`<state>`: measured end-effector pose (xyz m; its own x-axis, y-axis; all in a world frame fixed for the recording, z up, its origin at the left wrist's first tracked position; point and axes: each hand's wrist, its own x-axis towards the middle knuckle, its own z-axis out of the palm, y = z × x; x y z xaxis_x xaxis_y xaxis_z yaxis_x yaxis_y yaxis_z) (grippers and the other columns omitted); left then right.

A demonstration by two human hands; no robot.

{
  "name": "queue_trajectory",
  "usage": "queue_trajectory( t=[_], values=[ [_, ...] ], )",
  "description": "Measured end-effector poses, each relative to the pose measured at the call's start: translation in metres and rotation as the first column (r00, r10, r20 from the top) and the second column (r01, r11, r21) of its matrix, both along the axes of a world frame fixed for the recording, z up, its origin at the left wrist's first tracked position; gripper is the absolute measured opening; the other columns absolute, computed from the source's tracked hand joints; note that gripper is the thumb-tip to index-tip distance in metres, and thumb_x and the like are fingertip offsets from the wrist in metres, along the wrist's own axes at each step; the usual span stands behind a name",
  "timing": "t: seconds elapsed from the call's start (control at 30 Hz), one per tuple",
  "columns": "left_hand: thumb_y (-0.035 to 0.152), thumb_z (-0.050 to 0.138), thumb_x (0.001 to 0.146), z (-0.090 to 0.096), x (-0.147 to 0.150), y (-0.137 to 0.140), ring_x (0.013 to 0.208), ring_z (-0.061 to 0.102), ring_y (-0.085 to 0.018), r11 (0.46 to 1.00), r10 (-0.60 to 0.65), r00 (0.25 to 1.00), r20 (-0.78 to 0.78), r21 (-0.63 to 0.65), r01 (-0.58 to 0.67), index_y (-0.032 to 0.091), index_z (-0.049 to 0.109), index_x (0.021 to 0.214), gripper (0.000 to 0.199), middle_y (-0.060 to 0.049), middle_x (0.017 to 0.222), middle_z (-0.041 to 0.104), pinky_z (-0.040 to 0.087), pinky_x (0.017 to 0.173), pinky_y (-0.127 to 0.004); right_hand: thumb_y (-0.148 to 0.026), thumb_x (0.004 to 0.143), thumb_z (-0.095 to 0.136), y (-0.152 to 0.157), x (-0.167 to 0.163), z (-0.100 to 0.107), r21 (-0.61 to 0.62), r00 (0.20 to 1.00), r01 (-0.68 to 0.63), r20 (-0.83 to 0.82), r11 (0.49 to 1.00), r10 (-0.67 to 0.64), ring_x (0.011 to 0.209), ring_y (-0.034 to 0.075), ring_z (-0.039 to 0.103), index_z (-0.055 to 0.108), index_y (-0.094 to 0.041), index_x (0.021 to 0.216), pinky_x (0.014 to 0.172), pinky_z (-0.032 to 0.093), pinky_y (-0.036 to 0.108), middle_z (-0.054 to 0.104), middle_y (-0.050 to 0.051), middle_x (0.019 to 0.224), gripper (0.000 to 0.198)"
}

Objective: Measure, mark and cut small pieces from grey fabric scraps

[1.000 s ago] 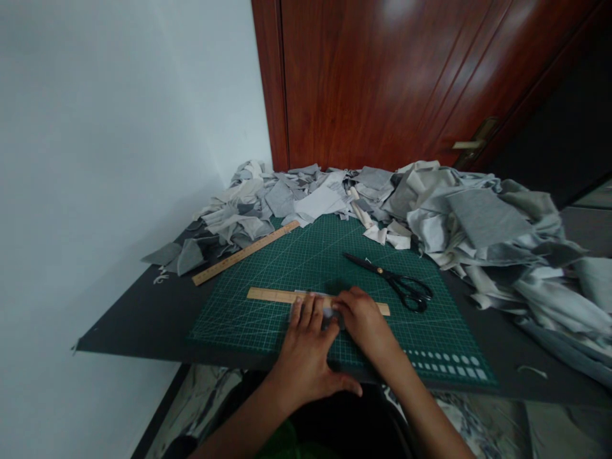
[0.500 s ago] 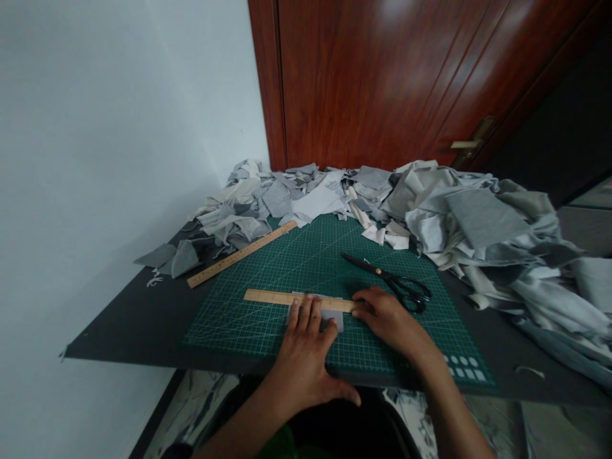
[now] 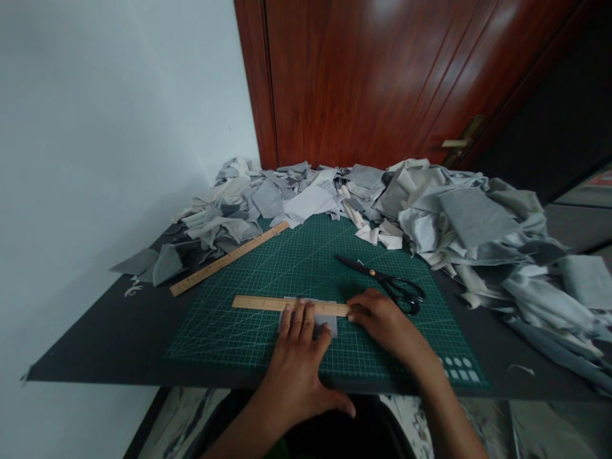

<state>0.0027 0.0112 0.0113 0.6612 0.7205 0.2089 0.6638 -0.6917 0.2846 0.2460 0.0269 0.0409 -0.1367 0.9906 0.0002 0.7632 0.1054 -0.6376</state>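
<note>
My left hand [image 3: 297, 363] lies flat, its fingers stretched over a small grey piece of fabric [image 3: 329, 326] and its fingertips on a wooden ruler [image 3: 258, 303]. The ruler lies crosswise over the upper part of that piece. At the ruler's right end, my right hand [image 3: 382, 320] is closed, pinching it between thumb and fingers. Beneath everything is a green cutting mat [image 3: 315, 255] with a printed grid. Black scissors [image 3: 382, 277] rest on the mat just beyond my right hand, blades pointing left. Part of the fabric is hidden under my left fingers.
A second wooden ruler [image 3: 229, 258] lies slanted at the mat's left edge. Heaps of grey and white fabric scraps [image 3: 268, 197] line the back, with a larger pile [image 3: 473, 217] at the right. A dark table [image 3: 105, 338] carries it all, between a white wall and a wooden door [image 3: 358, 83].
The view has shifted slightly, so the table sits a little further left. Both hands stay on the ruler and fabric in nearly the same pose.
</note>
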Motion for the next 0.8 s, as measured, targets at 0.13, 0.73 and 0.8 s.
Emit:
queue_trajectory(
  t=[0.13,0.73,0.8],
  values=[
    [0.096,0.063,0.057,0.000,-0.001,0.000,0.153,0.015,-0.049,1.000,-0.006,1.000,-0.003,0.008,0.006,0.015,0.055,0.141,0.117,-0.025,0.166,0.022,0.015,0.123,-0.068,-0.016,0.091,0.066,0.001,0.000,0.000,0.016,0.998,0.016,0.053,1.000,-0.016,0.086,0.020,0.066,0.077,-0.021,0.101,0.082,0.048,0.031,0.065,0.005,0.093,0.016],
    [0.100,0.057,0.057,-0.002,-0.001,0.002,0.152,0.018,-0.052,1.000,0.002,1.000,0.003,0.024,-0.002,0.016,0.057,0.139,0.117,-0.023,0.166,0.025,0.019,0.121,-0.069,-0.022,0.082,0.072,-0.002,0.037,0.004,-0.107,0.991,0.092,0.110,0.990,-0.080,0.075,0.019,0.060,0.071,-0.022,0.089,0.068,0.042,0.030,0.063,0.000,0.084,0.008],
    [0.099,0.057,0.058,-0.003,-0.002,0.002,0.151,0.019,-0.052,0.999,-0.005,1.000,0.009,0.033,0.004,0.016,0.057,0.139,0.116,-0.023,0.166,0.024,0.019,0.121,-0.069,-0.021,0.082,0.071,-0.002,0.038,0.004,-0.113,0.991,0.090,0.105,0.990,-0.078,0.076,0.019,0.060,0.070,-0.023,0.090,0.068,0.042,0.029,0.063,0.000,0.084,0.008]
  ],
)
